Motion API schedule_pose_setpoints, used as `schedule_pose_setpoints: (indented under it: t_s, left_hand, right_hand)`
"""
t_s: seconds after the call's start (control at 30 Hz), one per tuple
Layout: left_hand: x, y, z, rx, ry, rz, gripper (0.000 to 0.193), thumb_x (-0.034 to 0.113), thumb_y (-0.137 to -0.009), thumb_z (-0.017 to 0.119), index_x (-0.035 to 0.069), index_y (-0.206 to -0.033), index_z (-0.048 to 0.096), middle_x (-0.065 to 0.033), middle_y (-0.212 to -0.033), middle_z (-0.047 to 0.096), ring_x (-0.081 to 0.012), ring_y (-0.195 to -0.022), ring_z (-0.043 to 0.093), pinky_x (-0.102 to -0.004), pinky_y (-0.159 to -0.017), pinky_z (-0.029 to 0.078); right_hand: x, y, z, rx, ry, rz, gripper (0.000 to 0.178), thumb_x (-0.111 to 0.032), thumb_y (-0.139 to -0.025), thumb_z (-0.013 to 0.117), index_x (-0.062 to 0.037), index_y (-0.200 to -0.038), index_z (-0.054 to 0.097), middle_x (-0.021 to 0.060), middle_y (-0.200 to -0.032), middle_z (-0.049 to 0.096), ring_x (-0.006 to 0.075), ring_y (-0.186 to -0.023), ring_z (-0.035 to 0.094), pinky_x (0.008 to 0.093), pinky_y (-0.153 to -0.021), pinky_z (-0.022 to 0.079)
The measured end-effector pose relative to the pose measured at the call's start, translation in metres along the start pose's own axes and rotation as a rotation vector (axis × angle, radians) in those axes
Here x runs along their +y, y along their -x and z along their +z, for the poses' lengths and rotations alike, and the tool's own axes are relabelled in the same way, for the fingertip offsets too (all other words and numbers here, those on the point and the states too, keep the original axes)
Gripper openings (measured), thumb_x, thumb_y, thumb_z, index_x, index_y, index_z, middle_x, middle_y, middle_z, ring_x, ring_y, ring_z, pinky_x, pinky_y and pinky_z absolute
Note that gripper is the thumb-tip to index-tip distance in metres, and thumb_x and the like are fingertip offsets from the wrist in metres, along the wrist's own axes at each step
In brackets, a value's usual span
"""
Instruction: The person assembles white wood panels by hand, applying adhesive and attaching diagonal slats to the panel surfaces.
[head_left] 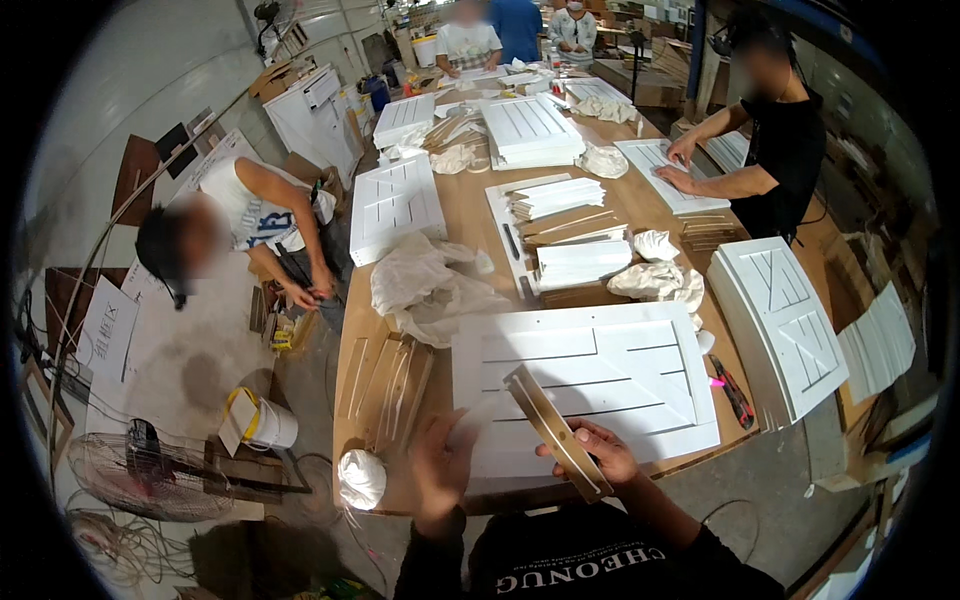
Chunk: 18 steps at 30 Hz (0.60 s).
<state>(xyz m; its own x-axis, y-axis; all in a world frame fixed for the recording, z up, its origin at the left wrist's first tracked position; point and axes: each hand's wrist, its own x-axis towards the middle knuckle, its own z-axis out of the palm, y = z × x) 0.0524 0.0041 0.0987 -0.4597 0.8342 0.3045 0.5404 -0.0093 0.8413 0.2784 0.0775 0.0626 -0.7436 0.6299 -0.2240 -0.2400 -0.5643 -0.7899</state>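
Over the near edge of a large white grooved panel [600, 362], a wooden strip [543, 413] with a pale line down its length is held by the right hand [608, 458]. Its near half is gripped between thumb and fingers, while its far end is left free above the panel. The strip's long axis is slanted, from the far left end down to the near right end, so the free end is pointed away from the gripping hand and toward the far left. The left hand [443, 465] is raised just left of the strip, apart from it; its fingers are blurred, and whether anything is held there cannot be told. By the right hand the strip is already reached; by the left it would be met to the right. Beneath the panel, the worktop [462, 208] is covered on the left by a set of brown strips [388, 385], with a white cloth bundle [362, 480] placed nearer and a crumpled cloth [430, 290] farther off. To the right, a red and black knife [737, 400] is laid beside a stack of white panels [785, 320]. Farther away, bundled white strips [583, 262] are piled.
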Motion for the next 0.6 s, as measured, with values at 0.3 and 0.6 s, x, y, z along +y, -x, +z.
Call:
schedule_pose_setpoints:
  t_s: [0.3,0.6]
  left_hand:
    - [0.007,0.005,-0.007,0.007,-0.148,-0.026,0.022,0.009,-0.079,0.064,0.009,-0.101,0.067,-0.0139,-0.09,0.062,-0.0289,-0.076,0.064,-0.0347,-0.062,0.049]
    - [-0.003,0.011,-0.019,0.071,-0.116,0.018,0.019,0.005,-0.081,0.059,0.005,-0.098,0.066,-0.0157,-0.086,0.063,-0.0332,-0.076,0.062,-0.0377,-0.066,0.049]
  right_hand:
    - [0.006,0.0,-0.003,-0.035,0.044,0.001,0.04,-0.024,-0.099,0.032,0.0027,-0.128,0.039,0.0275,-0.113,0.057,0.023,-0.081,0.065,0.0333,-0.075,0.055]
    - [0.002,-0.006,0.007,-0.112,0.079,0.029,0.041,-0.024,-0.098,0.035,0.0027,-0.128,0.042,0.028,-0.112,0.057,0.0256,-0.088,0.065,0.0324,-0.075,0.055]
